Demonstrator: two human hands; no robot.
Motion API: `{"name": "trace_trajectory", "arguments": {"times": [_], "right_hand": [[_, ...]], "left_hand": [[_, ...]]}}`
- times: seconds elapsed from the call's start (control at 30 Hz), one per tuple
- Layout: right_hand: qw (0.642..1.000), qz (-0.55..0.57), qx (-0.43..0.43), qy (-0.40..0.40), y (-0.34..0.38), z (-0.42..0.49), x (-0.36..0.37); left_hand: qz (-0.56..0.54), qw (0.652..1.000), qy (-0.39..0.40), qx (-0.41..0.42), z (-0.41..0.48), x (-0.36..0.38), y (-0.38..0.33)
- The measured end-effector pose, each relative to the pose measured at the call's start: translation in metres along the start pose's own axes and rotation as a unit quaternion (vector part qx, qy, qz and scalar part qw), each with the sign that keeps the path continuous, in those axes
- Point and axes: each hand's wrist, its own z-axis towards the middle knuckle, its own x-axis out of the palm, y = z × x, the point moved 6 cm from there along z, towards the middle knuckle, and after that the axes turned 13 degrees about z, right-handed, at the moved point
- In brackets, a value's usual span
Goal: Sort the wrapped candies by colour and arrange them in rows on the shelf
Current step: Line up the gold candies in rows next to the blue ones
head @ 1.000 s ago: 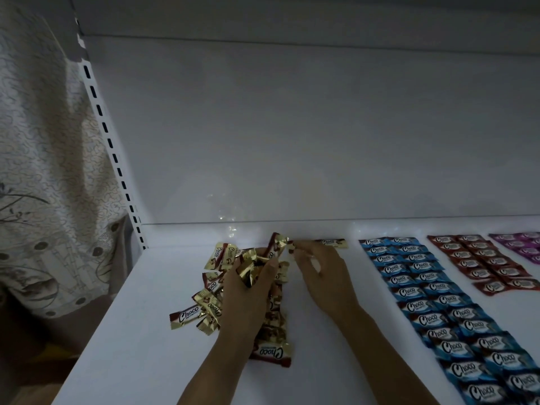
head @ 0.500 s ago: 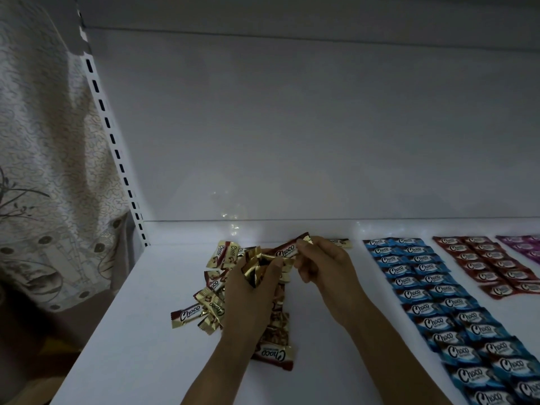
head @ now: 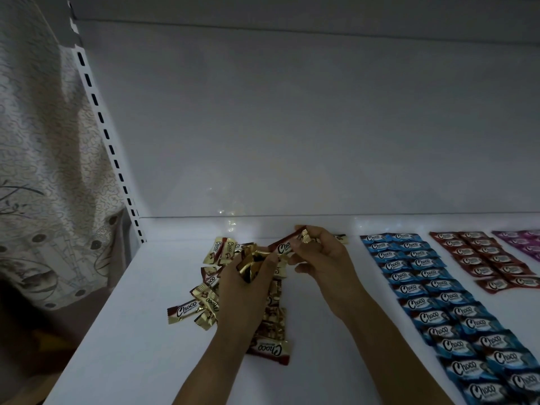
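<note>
left hand (head: 242,287): grips a gold bunch (head: 248,266) over the pile (head: 210,290).
right hand (head: 324,258): pinches 1 candy (head: 285,246) by its end, probably to free it.
tip: lay it flat beside the back candy (head: 341,238), parallel to the blue rows (head: 423,282).

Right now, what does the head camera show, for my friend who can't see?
The left hand and right hand hold a brown-gold candy over a loose pile of matching candies on a white shelf. Blue rows, red rows and purple rows lie to the right.

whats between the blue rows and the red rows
Only a bare strip of shelf separates the blue rows from the red rows, in the head view.
</note>
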Motion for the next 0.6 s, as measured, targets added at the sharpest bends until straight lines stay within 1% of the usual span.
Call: {"name": "trace_trajectory", "arguments": {"times": [0.07,0.1,0.13,0.17,0.2,0.23,0.27,0.3,0.37,0.43,0.5,0.6], "right_hand": [[1.000,-0.015,-0.003,-0.014,-0.003,0.002,-0.003],[0.999,-0.045,-0.020,-0.021,-0.002,0.002,-0.004],[0.990,-0.115,-0.067,-0.034,0.001,0.002,-0.007],[0.964,-0.221,-0.140,-0.052,0.007,0.001,-0.009],[0.914,-0.335,-0.220,-0.065,0.013,-0.003,-0.008],[0.855,-0.425,-0.290,-0.065,0.017,-0.008,-0.004],[0.807,-0.486,-0.330,-0.052,0.016,-0.012,0.001],[0.772,-0.528,-0.353,-0.032,0.014,-0.014,0.006],[0.718,-0.577,-0.389,-0.005,0.011,-0.017,0.015],[0.680,-0.600,-0.420,-0.017,0.015,-0.018,0.016],[0.658,-0.610,-0.441,-0.032,0.021,-0.020,0.015],[0.638,-0.612,-0.468,0.003,0.019,-0.023,0.024]], "left_hand": [[0.008,1.000,0.000,0.005,0.000,0.001,0.000],[0.008,1.000,-0.003,0.000,0.000,0.000,0.000],[0.007,1.000,-0.007,-0.007,0.001,-0.001,0.001],[0.004,1.000,-0.010,-0.016,0.001,-0.002,0.002],[0.002,1.000,-0.013,-0.026,0.001,-0.003,0.004],[-0.002,0.999,-0.014,-0.037,0.001,-0.004,0.004],[-0.008,0.999,-0.014,-0.050,0.001,-0.005,0.006],[-0.016,0.998,-0.012,-0.063,0.001,-0.005,0.007],[-0.034,0.995,-0.007,-0.091,0.002,-0.006,0.009],[-0.044,0.993,-0.001,-0.109,0.003,-0.006,0.011],[-0.039,0.993,0.003,-0.108,0.003,-0.007,0.009],[-0.018,0.996,-0.005,-0.090,0.002,-0.009,0.005]]}}
